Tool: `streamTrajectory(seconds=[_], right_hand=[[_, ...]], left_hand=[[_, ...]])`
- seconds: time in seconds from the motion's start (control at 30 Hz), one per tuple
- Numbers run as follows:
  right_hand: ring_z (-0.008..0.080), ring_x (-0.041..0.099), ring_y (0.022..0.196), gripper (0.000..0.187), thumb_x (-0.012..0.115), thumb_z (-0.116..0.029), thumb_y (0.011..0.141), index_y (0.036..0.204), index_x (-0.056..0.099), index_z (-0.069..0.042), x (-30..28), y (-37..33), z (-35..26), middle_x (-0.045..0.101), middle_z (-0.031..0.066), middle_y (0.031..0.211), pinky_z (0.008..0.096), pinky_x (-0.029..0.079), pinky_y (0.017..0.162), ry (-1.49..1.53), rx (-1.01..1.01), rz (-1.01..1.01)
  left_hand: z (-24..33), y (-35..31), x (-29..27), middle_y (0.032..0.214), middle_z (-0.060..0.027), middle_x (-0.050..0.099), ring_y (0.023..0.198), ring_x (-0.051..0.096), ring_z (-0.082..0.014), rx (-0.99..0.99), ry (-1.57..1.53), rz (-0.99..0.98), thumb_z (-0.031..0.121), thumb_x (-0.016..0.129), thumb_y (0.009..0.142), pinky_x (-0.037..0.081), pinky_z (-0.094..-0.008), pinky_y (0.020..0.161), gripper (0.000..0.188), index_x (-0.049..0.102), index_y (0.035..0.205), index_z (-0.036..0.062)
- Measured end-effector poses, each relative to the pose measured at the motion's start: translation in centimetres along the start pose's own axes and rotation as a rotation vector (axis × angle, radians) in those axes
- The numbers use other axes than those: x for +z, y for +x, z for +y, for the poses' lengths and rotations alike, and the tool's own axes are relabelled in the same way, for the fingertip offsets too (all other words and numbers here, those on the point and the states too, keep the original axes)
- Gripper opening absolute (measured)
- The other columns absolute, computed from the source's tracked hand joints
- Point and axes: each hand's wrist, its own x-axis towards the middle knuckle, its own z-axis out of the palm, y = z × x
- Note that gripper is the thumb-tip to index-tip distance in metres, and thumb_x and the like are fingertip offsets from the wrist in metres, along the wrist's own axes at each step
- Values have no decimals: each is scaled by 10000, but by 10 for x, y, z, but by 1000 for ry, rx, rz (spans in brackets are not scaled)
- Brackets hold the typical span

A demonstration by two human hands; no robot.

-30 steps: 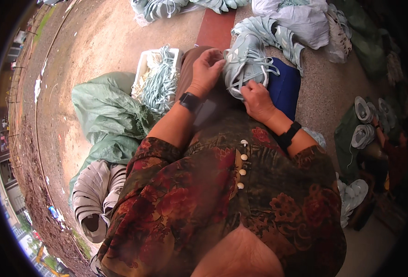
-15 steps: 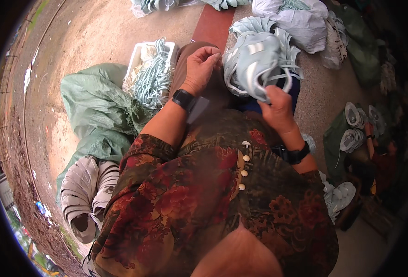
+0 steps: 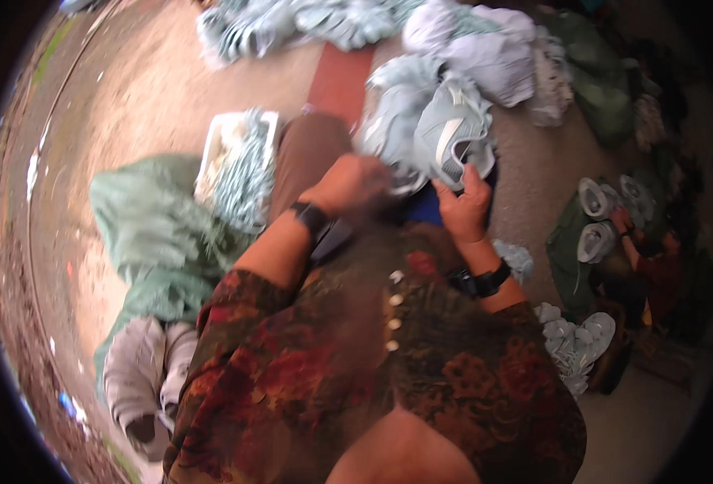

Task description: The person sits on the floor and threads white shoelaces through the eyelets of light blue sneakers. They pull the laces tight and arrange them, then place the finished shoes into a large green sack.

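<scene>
Right hand grips the pale blue shoe by its near edge, thumb and finger closed there, apparently to keep the opening turned toward the body. Left hand, left of the pale blue shoe and nearer the body, is too blurred to tell whether it holds anything. A second shoe sits just left of the pale blue shoe. Farther left of it, past the brown trouser knee, a white box holds heaped laces, probably stood there for easy reach; a green sack slumps farther left again. Beyond the pale blue shoe, slightly right, rests a white bag. Well to its right, a co-worker's hand is near pale grey shoes.
</scene>
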Motion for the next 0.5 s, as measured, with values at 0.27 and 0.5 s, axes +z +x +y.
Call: streamTrajectory(seconds=[0.27, 0.5], right_hand=[[192, 596, 837, 395, 692, -56, 672, 1035, 559, 25, -21, 12, 12, 628, 106, 921, 322, 462, 778, 343, 257, 210], [150, 583, 914, 400, 660, 36, 697, 1082, 559, 1, -41, 20, 33, 607, 48, 1018, 289, 450, 841, 717, 311, 224]], left_hand=[[-4, 13, 21, 799, -84, 514, 777, 547, -267, 329, 582, -228, 171, 550, 718, 474, -353, 678, 88, 586, 749, 96], [34, 15, -14, 896, -122, 591, 824, 590, -314, 100, 121, -119, 48, 612, 700, 484, -333, 709, 140, 589, 838, 38]])
